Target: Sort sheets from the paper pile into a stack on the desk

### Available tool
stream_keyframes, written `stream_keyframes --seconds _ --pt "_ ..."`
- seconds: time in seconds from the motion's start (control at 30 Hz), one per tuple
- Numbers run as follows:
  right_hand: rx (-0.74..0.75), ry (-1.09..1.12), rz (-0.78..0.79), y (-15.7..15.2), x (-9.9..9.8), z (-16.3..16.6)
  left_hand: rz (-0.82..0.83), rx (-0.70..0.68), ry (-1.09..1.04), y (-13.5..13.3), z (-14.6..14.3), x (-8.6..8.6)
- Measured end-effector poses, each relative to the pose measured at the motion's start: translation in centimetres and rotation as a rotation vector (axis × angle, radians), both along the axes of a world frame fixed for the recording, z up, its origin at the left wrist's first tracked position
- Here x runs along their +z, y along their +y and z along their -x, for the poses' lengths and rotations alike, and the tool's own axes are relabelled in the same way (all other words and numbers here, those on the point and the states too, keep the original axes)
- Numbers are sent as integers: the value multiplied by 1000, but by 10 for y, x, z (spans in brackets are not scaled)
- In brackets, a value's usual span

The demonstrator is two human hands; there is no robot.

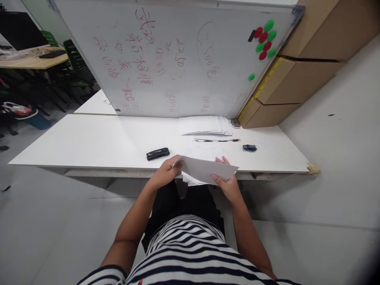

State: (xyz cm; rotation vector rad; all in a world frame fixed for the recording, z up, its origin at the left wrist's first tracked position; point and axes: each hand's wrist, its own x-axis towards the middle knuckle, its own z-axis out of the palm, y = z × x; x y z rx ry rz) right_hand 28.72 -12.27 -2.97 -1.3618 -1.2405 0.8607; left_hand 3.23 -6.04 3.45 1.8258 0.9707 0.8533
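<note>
My left hand (166,174) and my right hand (227,184) both grip a small stack of white paper sheets (204,170) at the near edge of the white table (89,142). The left hand pinches the stack's left corner, the right hand holds its right side with the thumb on top. A black stapler (157,153) lies on the table just left of my left hand. Further back rest a pile of white papers (204,124), a stapled set (209,133) and a black pen (216,140). A small dark object (249,148) lies to the right.
A large whiteboard (178,59) with red writing and red and green magnets (265,39) leans against the table's far edge. Cardboard boxes (297,71) stand at the back right. A desk with a monitor and chairs is at far left.
</note>
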Motion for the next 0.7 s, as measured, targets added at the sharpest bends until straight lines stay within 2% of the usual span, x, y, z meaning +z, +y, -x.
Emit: stream_keyframes --seconds 0.07,0.17,0.27,0.33,0.4,0.47,0.53,0.7 --pt "62 37 138 1 2 -8 17 29 16 10 5 -4" --pt "-41 -51 154 5 4 -9 -16 169 91 33 14 -19" --pt "-119 -104 138 16 1 -4 -143 421 423 59 29 -46" --pt "-119 -81 174 26 -3 0 -195 517 679 72 39 -65" --pt "-104 -74 190 36 -5 4 -225 515 813 80 48 -81" --pt "-84 -75 190 43 -7 7 -250 477 839 83 54 -90" --pt "-68 -56 195 48 -8 11 -260 443 823 83 58 -91" --pt "-29 33 208 52 -15 21 -239 308 748 77 66 -82"
